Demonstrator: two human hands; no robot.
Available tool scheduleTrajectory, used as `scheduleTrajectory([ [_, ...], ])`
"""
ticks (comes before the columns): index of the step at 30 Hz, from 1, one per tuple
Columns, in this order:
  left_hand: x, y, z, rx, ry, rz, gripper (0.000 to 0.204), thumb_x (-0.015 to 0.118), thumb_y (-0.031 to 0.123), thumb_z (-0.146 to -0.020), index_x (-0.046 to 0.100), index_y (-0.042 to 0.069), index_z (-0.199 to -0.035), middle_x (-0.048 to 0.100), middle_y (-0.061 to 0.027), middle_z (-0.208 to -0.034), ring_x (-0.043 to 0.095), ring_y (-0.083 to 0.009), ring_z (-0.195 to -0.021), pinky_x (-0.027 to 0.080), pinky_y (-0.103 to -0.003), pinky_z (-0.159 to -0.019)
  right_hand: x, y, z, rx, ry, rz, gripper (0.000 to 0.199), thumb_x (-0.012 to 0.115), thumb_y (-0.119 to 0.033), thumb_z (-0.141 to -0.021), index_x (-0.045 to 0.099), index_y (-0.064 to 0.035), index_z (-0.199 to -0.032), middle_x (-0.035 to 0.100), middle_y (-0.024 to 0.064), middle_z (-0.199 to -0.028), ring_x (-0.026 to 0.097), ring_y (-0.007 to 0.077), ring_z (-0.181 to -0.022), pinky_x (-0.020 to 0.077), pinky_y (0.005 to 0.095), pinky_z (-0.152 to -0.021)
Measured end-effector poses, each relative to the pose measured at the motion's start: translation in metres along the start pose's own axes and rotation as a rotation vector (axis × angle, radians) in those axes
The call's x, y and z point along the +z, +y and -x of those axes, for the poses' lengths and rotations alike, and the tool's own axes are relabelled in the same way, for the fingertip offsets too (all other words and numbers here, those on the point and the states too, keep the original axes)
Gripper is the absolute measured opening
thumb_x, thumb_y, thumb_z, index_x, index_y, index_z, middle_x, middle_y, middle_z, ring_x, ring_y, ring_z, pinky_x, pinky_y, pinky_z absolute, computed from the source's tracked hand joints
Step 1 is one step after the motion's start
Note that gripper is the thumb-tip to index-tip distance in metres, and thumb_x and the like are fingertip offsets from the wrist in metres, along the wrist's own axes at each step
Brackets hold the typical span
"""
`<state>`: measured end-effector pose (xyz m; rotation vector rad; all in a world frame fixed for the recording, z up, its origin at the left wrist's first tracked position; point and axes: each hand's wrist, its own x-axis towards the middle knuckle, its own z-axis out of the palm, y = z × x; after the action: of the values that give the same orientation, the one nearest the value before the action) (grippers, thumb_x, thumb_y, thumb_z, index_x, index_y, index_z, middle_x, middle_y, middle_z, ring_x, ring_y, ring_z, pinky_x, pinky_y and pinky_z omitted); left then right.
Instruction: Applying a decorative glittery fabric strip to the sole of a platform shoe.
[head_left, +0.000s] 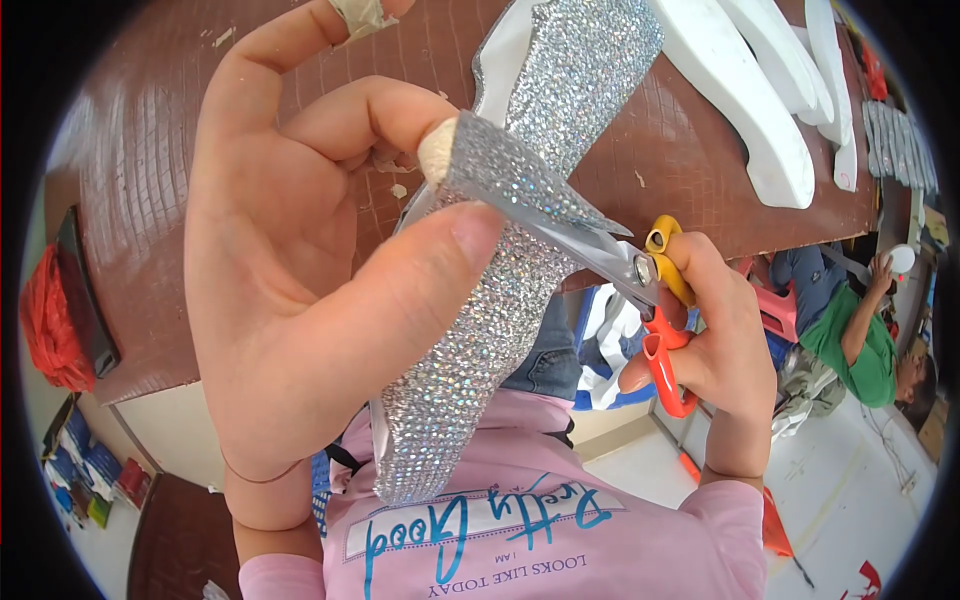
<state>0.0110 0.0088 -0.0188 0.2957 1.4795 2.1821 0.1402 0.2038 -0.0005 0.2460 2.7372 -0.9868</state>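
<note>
A long strip of silver rhinestone sheet (470,320) covers a curved white piece (495,65), whose bare side shows at the far left edge. My left hand (290,270) pinches a folded-up flap of the sheet (510,172) between thumb and a taped fingertip; another finger, also taped, is stretched away. In my right hand (725,340) are scissors (643,270) with red and yellow handles, fingers through the loops. Their blades point left and lie along the lower edge of the flap, close to my left thumb. The flap partly hides the blades.
Several white curved pieces (745,110) lie at the far right of the brown table (150,230). A red plastic bag (55,320) is at the left. Beyond the table's right edge, a person in green (855,335) sits near a pink stool (775,312).
</note>
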Motion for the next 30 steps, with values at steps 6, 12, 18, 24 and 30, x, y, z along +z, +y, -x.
scheduleTrajectory([
  [6,0.0,0.002,0.0,-0.024,0.005,0.045,0.075,0.06,0.006,-0.069,0.028,-0.005,-0.136,0.058,-0.0119,-0.089,0.055,-0.0136,-0.074,0.043,-0.019,-0.069,-0.005,0.0,-0.006,-0.021,-0.016,-0.012,0.079,0.086,-0.045,-0.041,0.055,-0.004,-0.1,0.05,0.0002,-0.064,0.041,0.0156,-0.053,0.0327,0.025,-0.05],
  [12,0.003,0.007,0.0,-0.067,0.006,0.087,0.075,0.058,0.007,-0.068,0.028,-0.006,-0.136,0.057,-0.0115,-0.088,0.053,-0.0136,-0.074,0.041,-0.019,-0.07,-0.005,0.003,-0.004,0.018,-0.034,0.004,0.08,0.088,-0.045,-0.035,0.052,-0.0049,-0.094,0.046,-0.0008,-0.066,0.038,0.0136,-0.055,0.0306,0.0242,-0.051],
  [18,0.003,0.009,0.0,-0.085,0.005,0.104,0.074,0.055,0.007,-0.068,0.028,-0.007,-0.135,0.056,-0.0112,-0.086,0.052,-0.0137,-0.075,0.04,-0.018,-0.07,-0.007,0.0,-0.007,0.007,-0.023,-0.009,0.076,0.088,-0.042,-0.038,0.054,-0.0057,-0.095,0.047,-0.002,-0.064,0.038,0.0132,-0.053,0.0303,0.0235,-0.05],
  [24,-0.004,0.007,-0.003,-0.081,-0.042,0.047,0.076,0.057,0.007,-0.067,0.028,-0.007,-0.136,0.057,-0.0111,-0.086,0.052,-0.0137,-0.076,0.04,-0.017,-0.07,-0.01,-0.005,-0.015,-0.097,0.014,-0.013,0.073,0.088,-0.038,-0.04,0.056,-0.0055,-0.097,0.051,-0.0023,-0.063,0.039,0.0138,-0.051,0.0314,0.0234,-0.05],
  [30,-0.01,0.006,-0.002,-0.038,-0.046,0.01,0.076,0.058,0.004,-0.068,0.028,-0.006,-0.136,0.057,-0.0107,-0.086,0.052,-0.0133,-0.076,0.04,-0.017,-0.069,-0.017,-0.01,-0.017,-0.043,-0.017,0.017,0.072,0.088,-0.037,-0.04,0.056,-0.0053,-0.097,0.052,-0.0016,-0.064,0.039,0.0141,-0.051,0.0323,0.0235,-0.051],
])
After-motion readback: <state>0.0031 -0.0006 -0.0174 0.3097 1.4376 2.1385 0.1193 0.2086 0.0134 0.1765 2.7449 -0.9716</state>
